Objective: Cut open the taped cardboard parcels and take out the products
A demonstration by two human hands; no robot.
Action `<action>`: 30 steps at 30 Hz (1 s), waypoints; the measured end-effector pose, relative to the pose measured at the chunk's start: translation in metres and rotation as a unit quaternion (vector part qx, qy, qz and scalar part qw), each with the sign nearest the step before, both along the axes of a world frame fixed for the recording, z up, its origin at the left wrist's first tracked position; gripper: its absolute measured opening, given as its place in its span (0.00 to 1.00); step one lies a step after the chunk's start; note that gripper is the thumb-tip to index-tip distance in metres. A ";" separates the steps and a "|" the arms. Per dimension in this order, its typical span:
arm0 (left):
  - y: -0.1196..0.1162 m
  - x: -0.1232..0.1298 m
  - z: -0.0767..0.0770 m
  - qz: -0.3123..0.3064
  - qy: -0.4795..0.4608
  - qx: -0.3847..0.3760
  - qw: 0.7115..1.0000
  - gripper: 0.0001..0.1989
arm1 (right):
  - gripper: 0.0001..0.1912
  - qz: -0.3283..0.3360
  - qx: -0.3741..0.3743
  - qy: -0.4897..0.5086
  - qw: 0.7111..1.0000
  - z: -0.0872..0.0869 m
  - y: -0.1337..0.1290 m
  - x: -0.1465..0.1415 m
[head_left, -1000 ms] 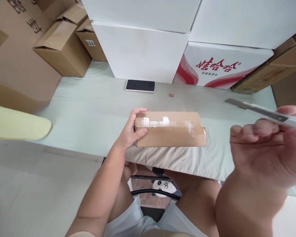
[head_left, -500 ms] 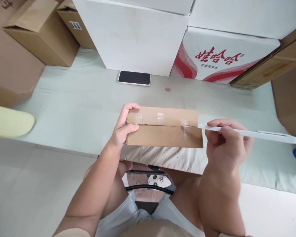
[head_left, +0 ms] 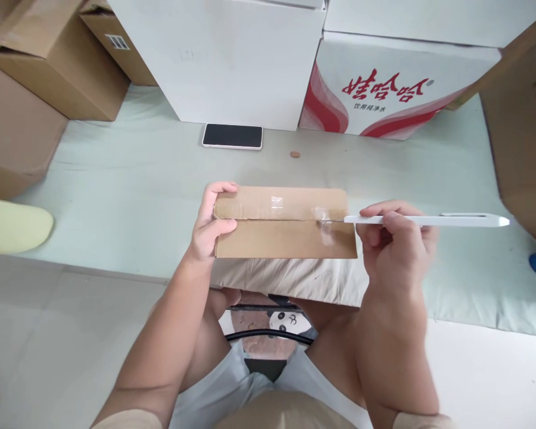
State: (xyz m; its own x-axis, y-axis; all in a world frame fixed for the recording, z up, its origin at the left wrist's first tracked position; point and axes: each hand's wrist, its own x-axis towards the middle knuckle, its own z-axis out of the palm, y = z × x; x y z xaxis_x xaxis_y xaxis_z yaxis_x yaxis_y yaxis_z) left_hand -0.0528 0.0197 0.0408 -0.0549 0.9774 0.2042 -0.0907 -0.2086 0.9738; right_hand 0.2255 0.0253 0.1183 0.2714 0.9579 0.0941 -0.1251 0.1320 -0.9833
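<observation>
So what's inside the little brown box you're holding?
I can't tell: the brown box is closed, so its inside is hidden. Only the outside shows, with clear tape on it and the white cutter's tip at the seam.

I took it for a room in a home, partly given over to storage. A pale green sheet [head_left: 125, 161] lay wrinkled over a broad surface [head_left: 460, 280], its edge hanging in loose folds. Brown cardboard boxes [head_left: 78, 68] crowded one end, plain white cartons [head_left: 232, 65] stood along the back, and a carton printed for purified drinking water [head_left: 384, 56] sat beside them. The smartphone [head_left: 233, 136], light smooth floor [head_left: 71, 328] and panda print [head_left: 289, 322] below looked domestic.
</observation>
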 end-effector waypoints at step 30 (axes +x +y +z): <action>0.004 0.001 0.003 0.017 -0.046 -0.003 0.999 0.26 | 0.08 -0.043 0.137 0.062 0.988 -0.004 0.007 0.028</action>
